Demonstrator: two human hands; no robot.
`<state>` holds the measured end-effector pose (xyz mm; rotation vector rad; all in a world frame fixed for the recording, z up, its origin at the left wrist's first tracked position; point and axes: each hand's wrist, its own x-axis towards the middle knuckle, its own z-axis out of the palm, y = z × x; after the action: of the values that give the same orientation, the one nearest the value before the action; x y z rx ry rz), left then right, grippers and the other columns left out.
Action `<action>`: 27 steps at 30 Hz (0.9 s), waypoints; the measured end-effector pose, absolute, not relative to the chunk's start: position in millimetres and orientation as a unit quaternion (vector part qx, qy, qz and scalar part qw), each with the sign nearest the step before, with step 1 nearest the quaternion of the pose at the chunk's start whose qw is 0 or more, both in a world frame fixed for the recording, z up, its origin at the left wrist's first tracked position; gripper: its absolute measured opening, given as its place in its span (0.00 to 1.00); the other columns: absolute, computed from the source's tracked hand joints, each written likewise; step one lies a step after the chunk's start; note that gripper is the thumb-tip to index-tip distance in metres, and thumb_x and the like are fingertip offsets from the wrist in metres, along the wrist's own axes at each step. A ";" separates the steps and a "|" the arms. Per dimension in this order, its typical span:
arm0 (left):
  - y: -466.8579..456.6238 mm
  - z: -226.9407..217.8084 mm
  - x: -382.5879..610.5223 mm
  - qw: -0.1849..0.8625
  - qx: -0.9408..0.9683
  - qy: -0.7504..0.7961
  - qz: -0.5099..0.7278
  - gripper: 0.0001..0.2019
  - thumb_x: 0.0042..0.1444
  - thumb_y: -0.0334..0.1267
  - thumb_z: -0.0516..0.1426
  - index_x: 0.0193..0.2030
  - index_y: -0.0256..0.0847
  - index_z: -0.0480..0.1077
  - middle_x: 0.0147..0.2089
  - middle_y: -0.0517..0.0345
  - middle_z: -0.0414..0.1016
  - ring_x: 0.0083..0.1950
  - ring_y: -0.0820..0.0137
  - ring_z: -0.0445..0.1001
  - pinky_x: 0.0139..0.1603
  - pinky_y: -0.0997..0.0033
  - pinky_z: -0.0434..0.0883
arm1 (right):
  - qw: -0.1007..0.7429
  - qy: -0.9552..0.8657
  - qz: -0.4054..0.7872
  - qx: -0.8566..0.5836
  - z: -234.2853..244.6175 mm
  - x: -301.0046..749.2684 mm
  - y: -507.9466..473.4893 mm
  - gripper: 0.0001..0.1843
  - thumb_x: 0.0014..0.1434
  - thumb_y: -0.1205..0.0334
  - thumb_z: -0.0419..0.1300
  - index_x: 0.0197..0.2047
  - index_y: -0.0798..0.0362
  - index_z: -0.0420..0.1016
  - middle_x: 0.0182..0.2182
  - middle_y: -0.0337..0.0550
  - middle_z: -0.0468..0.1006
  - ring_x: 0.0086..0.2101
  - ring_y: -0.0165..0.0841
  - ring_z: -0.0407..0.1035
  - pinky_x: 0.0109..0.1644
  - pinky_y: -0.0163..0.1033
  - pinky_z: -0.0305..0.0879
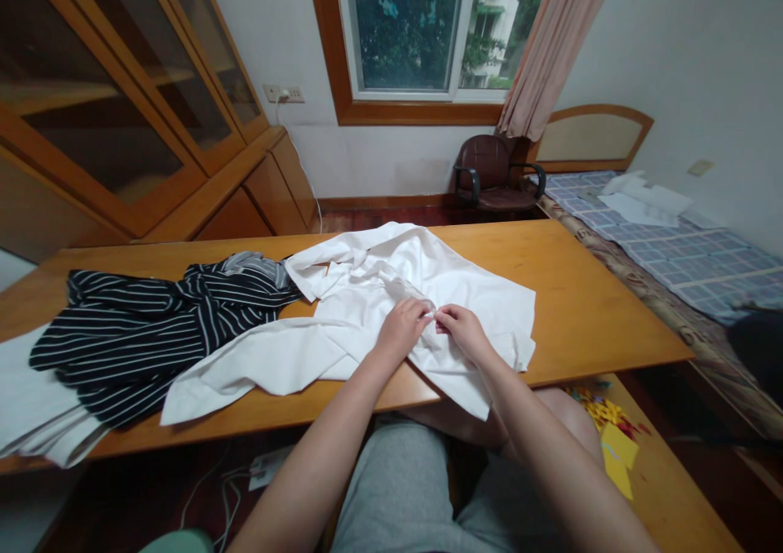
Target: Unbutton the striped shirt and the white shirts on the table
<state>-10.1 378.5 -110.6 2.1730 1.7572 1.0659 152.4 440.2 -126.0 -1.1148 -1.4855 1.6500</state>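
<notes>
We've left hand [404, 325] and right hand [460, 328] pinched closed on the white shirt [483, 296], neither nearer, its length running left-right beneath both.

Left hand [404, 322] and right hand [458, 325] side by side on the shirt [471, 284], itself on the table [593, 300]. Left of hands, same tabletop: second garment [152, 316], meeting the shirt; farther left, a cloth [37, 398], partly under that garment. Ahead-left, past the table: cabinet [183, 149]. Ahead, beyond the table: window [404, 31], curtain [556, 39] along its right side. Ahead-right: chair [489, 170], below window level. Farther right: bed [661, 251]. Right, nearer the body, lower than the tabletop: bench [673, 480], scraps [605, 413] on it.
</notes>
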 end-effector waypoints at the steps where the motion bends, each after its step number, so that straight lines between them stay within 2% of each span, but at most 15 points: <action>1: 378.4 -111.9 -10.5 0.076 0.723 0.585 0.359 0.02 0.63 0.32 0.58 0.38 0.41 0.72 0.41 0.54 0.75 0.46 0.65 0.73 0.51 0.63 0.70 | 0.321 -0.572 0.625 -0.424 -126.5 152.5 440.3 0.17 0.48 0.46 0.66 0.29 0.52 0.74 0.25 0.39 0.76 0.28 0.32 0.72 0.37 0.39 0.73; 13: 377.8 -120.5 -12.0 0.126 0.674 0.586 0.431 0.05 0.62 0.33 0.58 0.35 0.41 0.74 0.39 0.57 0.75 0.45 0.68 0.74 0.49 0.67 0.71 | 0.324 -0.574 0.642 -0.392 -124.5 151.9 438.8 0.20 0.48 0.43 0.67 0.30 0.52 0.72 0.24 0.37 0.74 0.27 0.31 0.70 0.36 0.38 0.71; 21: 377.7 -119.8 -13.7 0.178 0.655 0.594 0.433 0.04 0.61 0.32 0.58 0.34 0.41 0.73 0.39 0.57 0.79 0.45 0.66 0.75 0.51 0.63 0.71 | 0.294 -0.593 0.648 -0.378 -123.1 152.2 442.4 0.20 0.49 0.43 0.66 0.31 0.52 0.74 0.24 0.39 0.76 0.28 0.32 0.70 0.38 0.38 0.70; 27: 375.6 -117.4 -16.1 0.201 0.639 0.594 0.445 0.04 0.60 0.32 0.59 0.34 0.41 0.73 0.39 0.57 0.79 0.45 0.66 0.74 0.50 0.64 0.70 | 0.274 -0.630 0.605 -0.402 -125.7 149.7 444.7 0.17 0.50 0.46 0.64 0.30 0.53 0.75 0.24 0.40 0.76 0.27 0.32 0.71 0.36 0.38 0.69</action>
<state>-16.1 375.6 -117.4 1.7854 1.6587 1.2441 149.7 444.7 -125.7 -1.0819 -1.6941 1.6264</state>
